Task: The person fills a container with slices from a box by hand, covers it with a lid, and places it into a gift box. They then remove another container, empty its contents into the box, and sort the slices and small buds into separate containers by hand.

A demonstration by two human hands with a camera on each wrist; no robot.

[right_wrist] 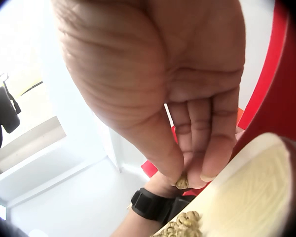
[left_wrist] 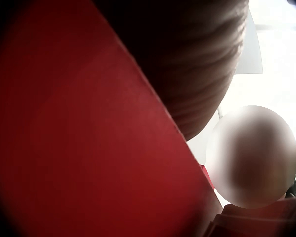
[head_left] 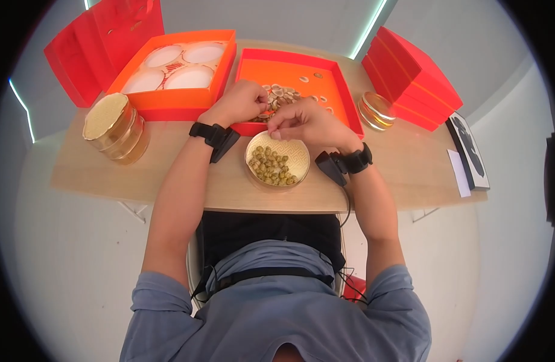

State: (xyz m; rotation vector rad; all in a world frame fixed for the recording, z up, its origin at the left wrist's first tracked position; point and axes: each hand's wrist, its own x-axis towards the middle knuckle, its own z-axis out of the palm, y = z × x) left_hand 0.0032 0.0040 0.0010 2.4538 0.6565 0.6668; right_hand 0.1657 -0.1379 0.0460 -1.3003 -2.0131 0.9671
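A round bowl with a patterned cream inside (head_left: 297, 154) stands near the table's front edge, greenish-brown pieces (head_left: 270, 165) lying in it. Over its back rim, my right hand (head_left: 307, 122) pinches one small piece (right_wrist: 182, 181) between thumb and fingertips, seen in the right wrist view. My left hand (head_left: 242, 101) reaches over the front wall of the orange-and-red tray (head_left: 335, 84), its fingers at the pile of pale flat pieces (head_left: 283, 95); whether they hold one is hidden. The left wrist view shows the palm's underside (left_wrist: 192, 64) beside a red wall (left_wrist: 89, 133).
An orange box with round white compartments (head_left: 189, 78) and red bags (head_left: 102, 48) stand at the back left. Gold-coloured containers stand left (head_left: 116, 130) and right (head_left: 376, 111). Stacked red boxes (head_left: 410, 78) and a black-and-white framed item (head_left: 469, 151) are at the right.
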